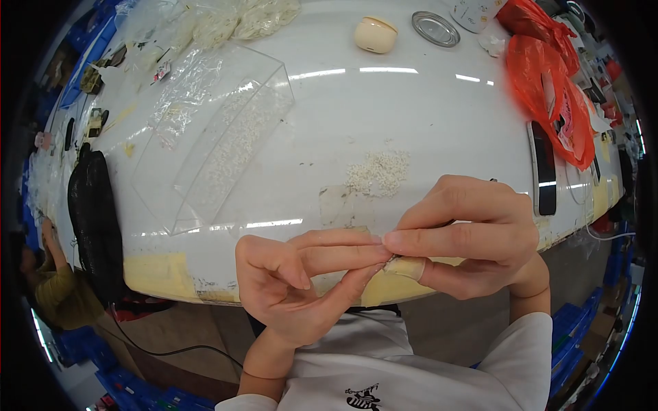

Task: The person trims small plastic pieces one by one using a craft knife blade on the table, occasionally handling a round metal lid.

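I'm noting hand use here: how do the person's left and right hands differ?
The right hand has a yellowish wrap on its thumb; none shows on the left hand. The right hand sits higher in the picture than the left hand. Both bring their fingers together at a small item, too hidden to identify.

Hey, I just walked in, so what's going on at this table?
Over the near edge of the white table, a person's left hand and right hand meet, pinching a tiny item too small to identify. A yellowish wrap circles the right thumb. Beyond the hands lies a loose pile of small white pieces; similar bits show in a clear container.
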The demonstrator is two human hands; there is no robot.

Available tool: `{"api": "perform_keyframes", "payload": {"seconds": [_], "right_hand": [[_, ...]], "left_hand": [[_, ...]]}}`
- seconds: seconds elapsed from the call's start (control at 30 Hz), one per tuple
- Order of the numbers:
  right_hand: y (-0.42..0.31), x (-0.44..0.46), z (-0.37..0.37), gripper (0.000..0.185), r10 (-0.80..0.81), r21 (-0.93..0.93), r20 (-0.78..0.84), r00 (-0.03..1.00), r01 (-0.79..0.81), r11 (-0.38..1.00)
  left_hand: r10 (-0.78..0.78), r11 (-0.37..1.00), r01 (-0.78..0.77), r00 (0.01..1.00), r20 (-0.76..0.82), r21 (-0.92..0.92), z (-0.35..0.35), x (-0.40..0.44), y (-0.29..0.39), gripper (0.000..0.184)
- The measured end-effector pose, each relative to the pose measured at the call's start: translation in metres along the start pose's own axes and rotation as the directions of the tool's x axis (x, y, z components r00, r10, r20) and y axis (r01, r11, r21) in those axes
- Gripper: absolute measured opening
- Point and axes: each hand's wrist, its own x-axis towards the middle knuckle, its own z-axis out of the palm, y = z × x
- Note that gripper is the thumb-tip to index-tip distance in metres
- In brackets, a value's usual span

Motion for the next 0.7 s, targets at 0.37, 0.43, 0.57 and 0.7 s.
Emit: {"api": "perform_keyframes", "payload": {"seconds": [0.37,0.43,0.57,0.7], "right_hand": [[-0.0006,0.0,-0.002,0.039,0.003,0.008,0.036,0.999,-0.004,1.0],[-0.0005,0.0002,-0.0013,0.039,0.001,0.013,0.032,1.0,-0.001,1.0],[-0.0002,0.0002,-0.0006,0.039,-0.003,0.027,0.027,1.0,0.003,1.0],[-0.0005,0.0004,-0.0008,0.038,-0.005,0.035,0.032,0.999,0.003,0.999]], "left_hand": [[0.023,0.999,-0.024,1.0,0.018,0.022,-0.0011,-0.0001,-0.0002,0.05],[0.033,0.999,-0.034,0.999,0.024,0.011,-0.0011,0.0006,-0.0006,0.05],[0.041,0.999,-0.041,0.999,0.036,-0.004,-0.0019,0.0013,-0.0006,0.049],[0.021,1.0,-0.02,0.999,0.043,-0.014,-0.0025,0.0011,0.0002,0.049]]}}
